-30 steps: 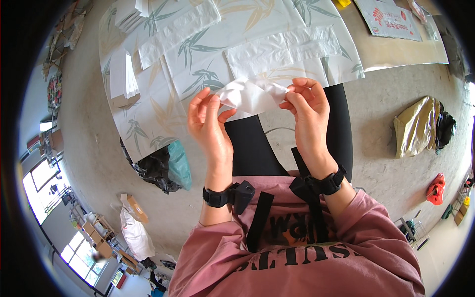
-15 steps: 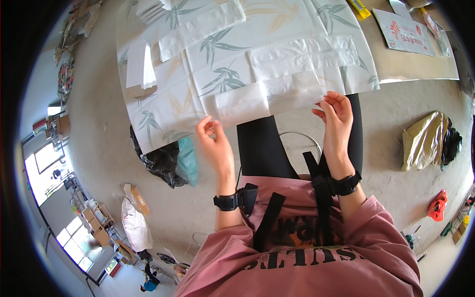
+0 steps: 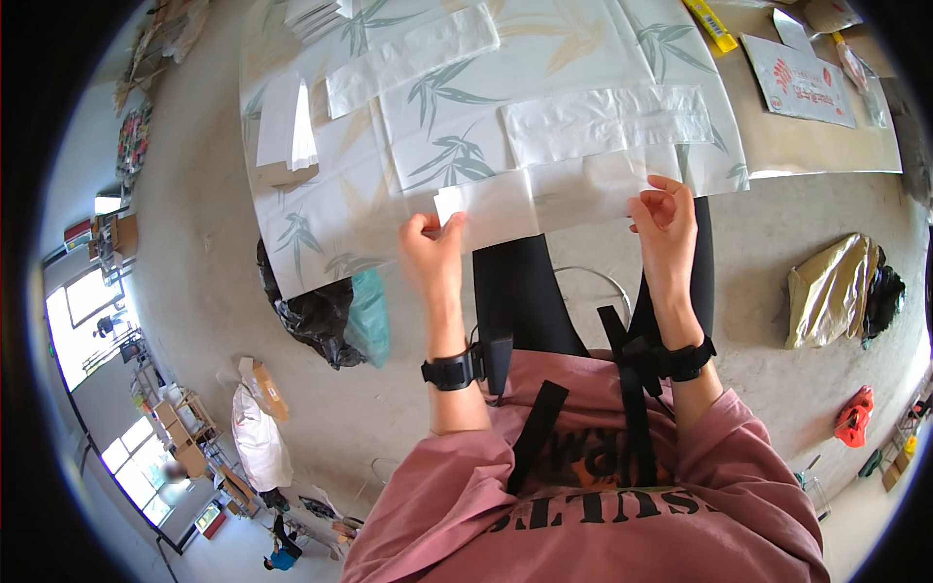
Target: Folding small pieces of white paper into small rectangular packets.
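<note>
A long clear plastic bag (image 3: 544, 194) is stretched flat along the near edge of the table with the leaf-patterned cloth (image 3: 457, 126). My left hand (image 3: 432, 255) pinches its left end. My right hand (image 3: 666, 216) pinches its right end. Both hands sit just over the table's front edge, a bag's length apart. Another flat clear bag (image 3: 607, 119) lies on the cloth right behind the one I hold. A third clear bag (image 3: 413, 58) lies farther back to the left.
A stack of white sheets (image 3: 284, 126) sits on the table's left side. A yellow tool (image 3: 708, 23) and a printed packet (image 3: 799, 80) lie at the back right. Under the table are a black bag (image 3: 311, 316), a teal bag (image 3: 369, 316); a gold foil bag (image 3: 831, 287) at right.
My hands have moved apart from a crumpled bundle held close together. The plastic bag is now pulled out straight and flat along the table's edge.
</note>
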Demonstrator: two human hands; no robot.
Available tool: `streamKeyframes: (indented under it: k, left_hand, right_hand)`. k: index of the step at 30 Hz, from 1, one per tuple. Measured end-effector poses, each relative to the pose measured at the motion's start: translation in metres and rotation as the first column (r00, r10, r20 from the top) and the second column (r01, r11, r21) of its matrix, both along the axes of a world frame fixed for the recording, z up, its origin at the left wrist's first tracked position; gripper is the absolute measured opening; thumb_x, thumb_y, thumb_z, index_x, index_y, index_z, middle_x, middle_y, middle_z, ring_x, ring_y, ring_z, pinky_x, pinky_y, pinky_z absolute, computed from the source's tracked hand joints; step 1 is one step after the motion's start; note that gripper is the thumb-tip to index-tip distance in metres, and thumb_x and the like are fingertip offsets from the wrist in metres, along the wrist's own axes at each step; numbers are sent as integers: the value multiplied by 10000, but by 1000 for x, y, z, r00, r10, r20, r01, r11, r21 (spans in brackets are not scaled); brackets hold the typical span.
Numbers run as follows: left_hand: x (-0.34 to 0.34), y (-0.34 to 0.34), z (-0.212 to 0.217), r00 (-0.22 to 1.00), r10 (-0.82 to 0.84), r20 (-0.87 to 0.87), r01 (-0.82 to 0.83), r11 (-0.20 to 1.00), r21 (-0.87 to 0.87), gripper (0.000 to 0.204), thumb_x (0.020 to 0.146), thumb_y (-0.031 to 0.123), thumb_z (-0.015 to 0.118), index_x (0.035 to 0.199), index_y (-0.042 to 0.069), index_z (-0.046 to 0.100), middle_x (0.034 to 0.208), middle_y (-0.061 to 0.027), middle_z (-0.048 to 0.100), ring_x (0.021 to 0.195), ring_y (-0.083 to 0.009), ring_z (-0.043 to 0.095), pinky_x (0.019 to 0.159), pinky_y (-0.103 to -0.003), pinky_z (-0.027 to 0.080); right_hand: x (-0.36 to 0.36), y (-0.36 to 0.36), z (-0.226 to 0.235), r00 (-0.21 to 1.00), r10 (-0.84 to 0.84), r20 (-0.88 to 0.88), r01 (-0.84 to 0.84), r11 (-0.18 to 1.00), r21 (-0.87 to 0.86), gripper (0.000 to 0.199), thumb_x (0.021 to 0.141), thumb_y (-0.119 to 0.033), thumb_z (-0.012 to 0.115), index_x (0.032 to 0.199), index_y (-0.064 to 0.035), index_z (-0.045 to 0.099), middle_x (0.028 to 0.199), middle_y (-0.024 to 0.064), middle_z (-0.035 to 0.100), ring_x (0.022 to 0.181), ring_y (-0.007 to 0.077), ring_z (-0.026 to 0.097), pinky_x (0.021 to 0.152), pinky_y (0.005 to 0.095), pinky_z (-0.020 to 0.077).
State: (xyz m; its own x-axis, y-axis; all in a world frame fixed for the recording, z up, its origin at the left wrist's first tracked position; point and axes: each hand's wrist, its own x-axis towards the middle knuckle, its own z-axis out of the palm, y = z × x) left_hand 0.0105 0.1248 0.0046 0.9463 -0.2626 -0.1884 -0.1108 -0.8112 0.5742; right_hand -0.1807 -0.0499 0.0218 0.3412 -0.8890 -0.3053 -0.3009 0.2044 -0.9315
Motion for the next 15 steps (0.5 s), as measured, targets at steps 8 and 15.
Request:
streamKeyframes:
  k: [8,15]
  left_hand:
    - [20,-9,67,925,-187,-332,-63,785,-617,207,813,74,716,969,-16,615,875,-32,654,771,-67,582,736,-207,450]
    - [65,-42,72,961,-162,-223,-42,714,-699,202,819,87,717,961,-18,621,902,-36,653,804,-79,579,777,-223,442]
  right_hand:
    - [9,-1,29,996,87,-15,-88,985,-150,266,818,-7,635,1061,-24,530,842,41,604,771,108,587,653,237,441]
    - [44,-31,25,998,25,51,-14,978,-208,247,805,-7,646,1016,-24,518,832,56,619,755,124,597,619,245,431]
